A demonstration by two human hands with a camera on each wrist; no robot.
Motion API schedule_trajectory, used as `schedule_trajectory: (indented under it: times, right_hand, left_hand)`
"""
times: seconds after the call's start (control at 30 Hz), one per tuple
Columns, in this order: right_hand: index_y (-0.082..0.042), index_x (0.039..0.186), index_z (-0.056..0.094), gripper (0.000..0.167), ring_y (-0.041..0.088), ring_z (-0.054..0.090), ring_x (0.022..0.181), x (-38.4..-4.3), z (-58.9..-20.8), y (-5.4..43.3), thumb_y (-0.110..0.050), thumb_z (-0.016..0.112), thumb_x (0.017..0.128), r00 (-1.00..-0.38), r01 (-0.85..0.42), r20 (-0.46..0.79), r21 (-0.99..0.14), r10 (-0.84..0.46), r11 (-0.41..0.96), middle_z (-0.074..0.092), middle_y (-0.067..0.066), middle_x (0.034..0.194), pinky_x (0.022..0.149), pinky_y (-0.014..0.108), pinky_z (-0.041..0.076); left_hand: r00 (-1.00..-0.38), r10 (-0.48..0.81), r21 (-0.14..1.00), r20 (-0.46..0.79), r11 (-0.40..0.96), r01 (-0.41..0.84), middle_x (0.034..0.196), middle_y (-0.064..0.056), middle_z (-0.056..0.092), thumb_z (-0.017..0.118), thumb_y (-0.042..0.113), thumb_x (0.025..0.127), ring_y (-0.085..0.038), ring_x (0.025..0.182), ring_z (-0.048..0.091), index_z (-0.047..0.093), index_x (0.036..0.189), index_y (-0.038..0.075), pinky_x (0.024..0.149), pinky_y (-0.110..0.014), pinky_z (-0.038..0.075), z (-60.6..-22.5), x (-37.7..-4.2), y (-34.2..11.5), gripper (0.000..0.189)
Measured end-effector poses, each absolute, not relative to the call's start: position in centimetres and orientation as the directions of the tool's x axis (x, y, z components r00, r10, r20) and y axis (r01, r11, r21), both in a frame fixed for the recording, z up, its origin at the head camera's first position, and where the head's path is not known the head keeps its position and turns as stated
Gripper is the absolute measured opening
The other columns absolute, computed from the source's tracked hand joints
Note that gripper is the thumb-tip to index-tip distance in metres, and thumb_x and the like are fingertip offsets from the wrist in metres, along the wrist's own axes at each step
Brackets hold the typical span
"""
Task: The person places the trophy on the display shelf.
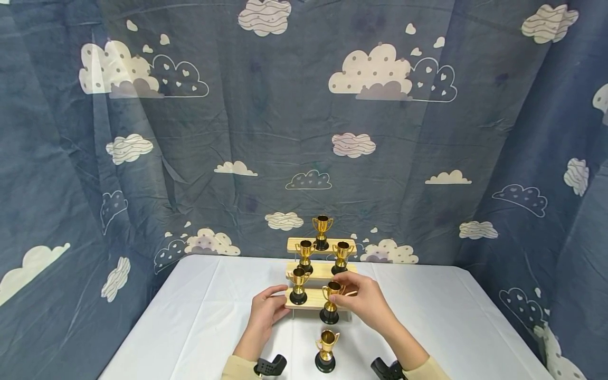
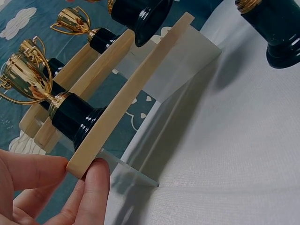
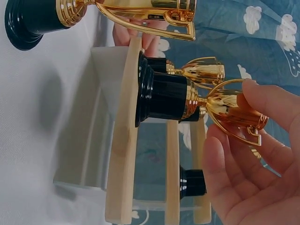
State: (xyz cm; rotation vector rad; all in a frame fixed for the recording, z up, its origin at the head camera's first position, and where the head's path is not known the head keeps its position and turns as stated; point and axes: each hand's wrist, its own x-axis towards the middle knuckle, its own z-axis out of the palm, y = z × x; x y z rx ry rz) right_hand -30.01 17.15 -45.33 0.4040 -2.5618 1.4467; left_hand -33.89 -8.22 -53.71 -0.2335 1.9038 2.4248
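My right hand pinches a gold trophy cup with a black base by its handles, thumb on one side and fingers on the other. Its base is at the right part of the lowest wooden board; whether they touch I cannot tell. With thumb and fingers my left hand grips the left end of that board. Beside its grip another gold trophy cup stands on the board. One more trophy cup stands on the white table in front of the stand.
Two trophy cups stand on the middle board, and one trophy cup on the top board. Clear side panels support the boards on the white-covered table. A blue cloud-patterned curtain hangs behind.
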Motion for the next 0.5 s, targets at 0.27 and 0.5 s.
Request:
schedule_trajectory:
  times: [0.27,0.5]
  right_hand:
    - [-0.02,0.111,0.073,0.038,0.014,0.067,0.083,-30.38,-45.26,16.71,-0.024,0.089,0.076,-0.946,-0.321,0.299,-0.798,-0.128,0.51,0.071,-0.009,0.095,0.075,0.031,0.056]
    - [-0.023,0.109,0.073,0.037,0.011,0.067,0.082,-30.45,-45.08,16.38,-0.023,0.09,0.076,-0.947,-0.314,0.301,-0.79,-0.113,0.527,0.07,-0.011,0.095,0.075,0.032,0.056]
  left_hand:
    - [-0.988,-0.059,0.963,-0.14,-0.239,-0.123,0.107,-0.018,0.067,0.064,-0.003,0.082,-0.021,0.086,0.07,0.065,0.128,-0.002,0.078,-0.036,0.061,-53.68,-33.89,-8.22,0.047]
    - [-0.988,-0.059,0.964,-0.142,-0.236,-0.124,0.106,-0.017,0.067,0.064,-0.003,0.083,-0.021,0.086,0.07,0.064,0.129,-0.002,0.078,-0.036,0.061,-53.6,-33.75,-8.22,0.046]
